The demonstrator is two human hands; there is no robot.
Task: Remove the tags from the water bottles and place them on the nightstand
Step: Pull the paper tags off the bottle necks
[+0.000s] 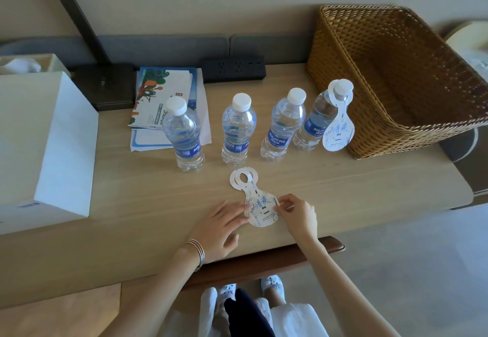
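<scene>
Several clear water bottles with white caps stand in a row on the wooden nightstand [137, 204]. The rightmost bottle [315, 122] still wears a white tag [339, 128] round its neck. The other three bottles [184, 138], [237, 130], [282, 128] carry no tag. A small stack of removed tags [260, 204] lies flat in front of them. My left hand [224, 224] rests with straight fingers on the stack's left edge. My right hand [297, 214] pinches the stack's right edge.
A wicker basket [396, 78] sits at the back right. A white box [45, 146] stands at the left, with leaflets [163, 99] and a black power strip [232, 68] behind the bottles. A chair back [264, 262] is below the table's front edge.
</scene>
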